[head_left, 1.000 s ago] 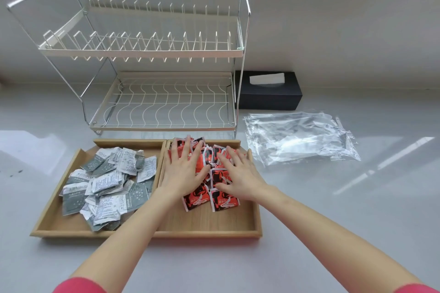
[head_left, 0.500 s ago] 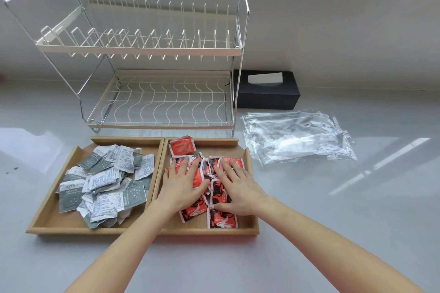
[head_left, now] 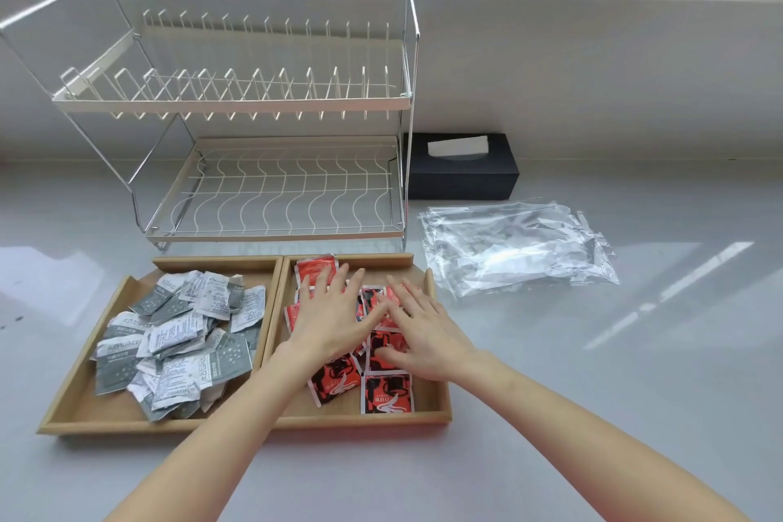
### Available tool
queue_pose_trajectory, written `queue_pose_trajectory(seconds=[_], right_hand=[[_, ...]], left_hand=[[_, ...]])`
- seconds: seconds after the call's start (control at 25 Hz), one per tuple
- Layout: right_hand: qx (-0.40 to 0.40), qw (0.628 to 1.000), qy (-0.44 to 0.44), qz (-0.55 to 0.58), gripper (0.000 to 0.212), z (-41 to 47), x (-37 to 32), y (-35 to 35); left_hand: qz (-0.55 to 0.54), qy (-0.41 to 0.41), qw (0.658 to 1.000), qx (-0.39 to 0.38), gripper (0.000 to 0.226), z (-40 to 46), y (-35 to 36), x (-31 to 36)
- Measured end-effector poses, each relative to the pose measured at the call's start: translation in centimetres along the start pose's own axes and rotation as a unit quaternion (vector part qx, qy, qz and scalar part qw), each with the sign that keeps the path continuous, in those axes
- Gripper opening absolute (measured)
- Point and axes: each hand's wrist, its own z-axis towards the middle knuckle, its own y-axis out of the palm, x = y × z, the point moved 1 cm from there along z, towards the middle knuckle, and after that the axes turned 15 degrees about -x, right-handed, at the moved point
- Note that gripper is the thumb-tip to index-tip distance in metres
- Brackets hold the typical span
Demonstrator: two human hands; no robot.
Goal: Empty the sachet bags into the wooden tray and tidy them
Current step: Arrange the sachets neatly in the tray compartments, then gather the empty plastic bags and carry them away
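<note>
Both palms have slid nearer across the red sachets (head_left: 387, 392) in the wooden tray (head_left: 440, 403) (right half); left hand (head_left: 330, 322) and right hand (head_left: 423, 335) flat, grasping nothing. Pushing harder could spill sachets over the near rim.

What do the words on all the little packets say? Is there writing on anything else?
Grey sachets: printed words and small text show, but too blurred to read.
Red sachets: a white swirl and marks, too small to read.
Clear plastic bags: no writing shows.
Black tissue box: no writing shows.
Wooden tray and dish rack: no writing shows.
</note>
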Motion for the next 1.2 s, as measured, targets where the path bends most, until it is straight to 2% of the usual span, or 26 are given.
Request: queue_pose_trajectory(seconds=[0.12, 0.28, 0.4, 0.56, 0.72, 0.84, 1.04, 1.2], right_hand=[[0.037, 0.998, 0.041, 0.03, 0.068, -0.8, 1.2, -1.5], [0.067, 0.991, 0.105, 0.057, 0.066, -2.2, 5.0, -3.5], [0.085, 0.978, 0.151, 0.119, 0.063, -3.8, 8.2, -4.5], [0.129, 0.929, 0.214, 0.274, 0.054, -5.8, 12.2, -4.6], [0.187, 0.884, 0.251, 0.348, 0.041, -6.8, 15.5, -4.0], [0.202, 0.86, 0.278, 0.377, 0.031, -6.9, 17.2, -3.7], [0.185, 0.86, 0.294, 0.375, 0.027, -6.0, 18.6, -2.6], [0.186, 0.873, 0.287, 0.346, 0.024, -5.3, 19.4, -2.5]], left_hand=[[0.008, 0.016, 1.0, 0.025, 0.065, 0.4, -1.8, 2.3], [0.017, 0.039, 0.999, 0.021, 0.059, 1.0, -3.0, 4.9], [0.01, 0.059, 0.998, 0.019, 0.057, 2.1, -3.3, 7.0], [0.001, 0.067, 0.998, 0.005, 0.054, 4.7, -3.3, 10.4], [0.016, 0.089, 0.996, -0.009, 0.05, 7.6, -3.0, 13.3], [0.038, 0.079, 0.996, -0.027, 0.048, 9.7, -2.1, 14.7], [0.074, 0.03, 0.996, -0.038, 0.044, 12.5, -1.6, 15.9], [0.02, 0.053, 0.998, -0.002, 0.045, 14.7, -2.8, 16.8]])
